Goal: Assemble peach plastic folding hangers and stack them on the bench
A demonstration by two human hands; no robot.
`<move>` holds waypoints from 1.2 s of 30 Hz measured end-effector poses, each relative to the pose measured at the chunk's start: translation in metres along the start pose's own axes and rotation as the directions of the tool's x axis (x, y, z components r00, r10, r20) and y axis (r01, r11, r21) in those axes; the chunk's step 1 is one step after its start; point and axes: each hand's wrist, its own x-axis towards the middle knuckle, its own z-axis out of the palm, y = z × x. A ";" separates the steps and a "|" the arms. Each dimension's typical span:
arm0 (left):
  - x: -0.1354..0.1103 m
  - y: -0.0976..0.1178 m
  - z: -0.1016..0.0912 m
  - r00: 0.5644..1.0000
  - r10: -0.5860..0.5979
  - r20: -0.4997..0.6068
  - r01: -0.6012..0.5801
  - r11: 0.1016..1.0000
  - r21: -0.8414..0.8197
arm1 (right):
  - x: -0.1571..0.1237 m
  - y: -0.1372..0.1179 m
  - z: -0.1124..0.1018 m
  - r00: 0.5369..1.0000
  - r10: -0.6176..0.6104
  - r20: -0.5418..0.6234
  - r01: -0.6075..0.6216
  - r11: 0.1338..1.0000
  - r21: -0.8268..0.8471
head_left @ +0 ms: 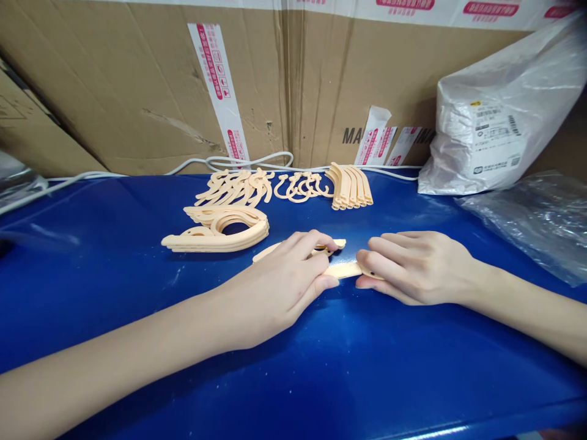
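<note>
A narrow cream bar (346,269) is lying between the two hands, low over the blue table (321,373); whether it is touching the surface, I cannot tell. Its long axis is running almost from 9 o'clock to 3 o'clock, with the right side rising very slightly. The left hand (284,281) is pinching the 9 o'clock side with thumb and bent forefinger, so from these fingers the bar is extending toward 3 o'clock. The right hand (417,269) is gripping the other side in curled fingers, and from there the bar is pointing to 9 o'clock. No hand is standing nearer, because both are touching it. Where the right fingers are covering it, I cannot tell if the bar is ending or joining another piece.

Beneath the left hand a second cream part (265,252) is lying, mostly hidden, and showing itself toward 10 o'clock. Measured from the left hand, a stack of curved frames (206,244) is resting at 10 o'clock, a group of flat curved pieces (250,183) at 11 o'clock, some loose hooks (299,200) at 12 o'clock, and a row of curved arms (351,183) is lying at 1 o'clock
</note>
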 end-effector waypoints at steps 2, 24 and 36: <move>-0.001 -0.001 -0.001 1.000 -0.001 -0.010 0.002 1.000 0.005 | 0.000 0.000 -0.001 1.000 -0.001 -0.011 0.001 1.000 0.026; -0.003 -0.011 -0.006 0.929 -0.285 -0.235 0.285 0.958 -0.035 | 0.002 -0.003 -0.011 0.944 0.266 0.193 -0.323 0.634 0.702; -0.008 0.003 -0.001 0.968 -0.142 -0.205 0.201 0.930 0.306 | 0.010 -0.011 -0.015 0.941 0.241 0.236 -0.330 0.517 0.790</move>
